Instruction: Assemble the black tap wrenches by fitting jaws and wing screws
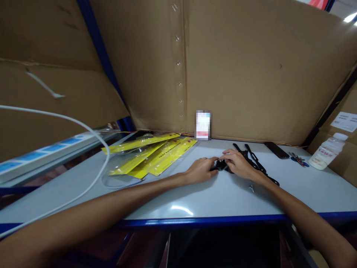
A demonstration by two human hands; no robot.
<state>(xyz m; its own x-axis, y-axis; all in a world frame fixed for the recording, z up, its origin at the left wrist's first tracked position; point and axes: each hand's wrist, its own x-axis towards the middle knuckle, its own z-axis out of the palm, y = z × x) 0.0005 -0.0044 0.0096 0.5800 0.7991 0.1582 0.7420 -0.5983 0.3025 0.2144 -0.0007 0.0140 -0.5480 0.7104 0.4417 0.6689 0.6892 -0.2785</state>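
Both hands meet at a small black object on the grey-white tabletop. My left hand is closed on its left end, thumb and fingers pinching it. From the right, my right hand bends its fingers over the object's top and right side. The fingers cover much of the object, so its kind does not show. Just right of my right hand lie several long black handled pieces, partly behind the hand and forearm. A small shiny metal piece lies near my right wrist.
Yellow-carded clear packages are piled at left. A white cable loops before a power strip. A phone leans on the cardboard wall. At right are a dark flat case, keys and a bottle.
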